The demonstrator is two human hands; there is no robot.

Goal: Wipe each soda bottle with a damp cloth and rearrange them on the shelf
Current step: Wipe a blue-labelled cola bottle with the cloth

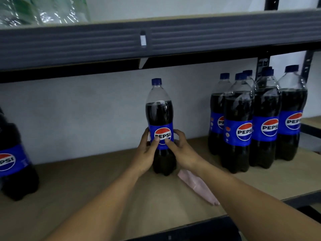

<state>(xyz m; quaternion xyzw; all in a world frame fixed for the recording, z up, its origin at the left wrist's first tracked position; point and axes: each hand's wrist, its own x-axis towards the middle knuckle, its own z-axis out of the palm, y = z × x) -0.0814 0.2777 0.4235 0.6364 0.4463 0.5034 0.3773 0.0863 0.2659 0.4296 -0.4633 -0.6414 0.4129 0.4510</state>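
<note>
– So, you've got the clear plastic cola bottle with the blue cap and blue Pepsi label (160, 119) upright mid-shelf, base down on the pale wooden shelf board (83, 188).
– Yep, both your hands are on it: left hand (147, 151) wraps the label from the left, right hand (181, 151) from the right, fingers (179, 134) curled round it, thumbs on the logo.
– Your folded pink cloth (198, 186) lies flat on the board just right of the bottle's base, partly under your right forearm. Neither hand touches it.
– To your right there's a cluster of matching cola bottles (238, 133), well apart from the held one. At the left edge, a lone cola bottle (13, 162), blurred.
– Above you: dark metal shelf beam (104, 44), plastic-wrapped clear bottles (43, 11) on top, left.
</note>
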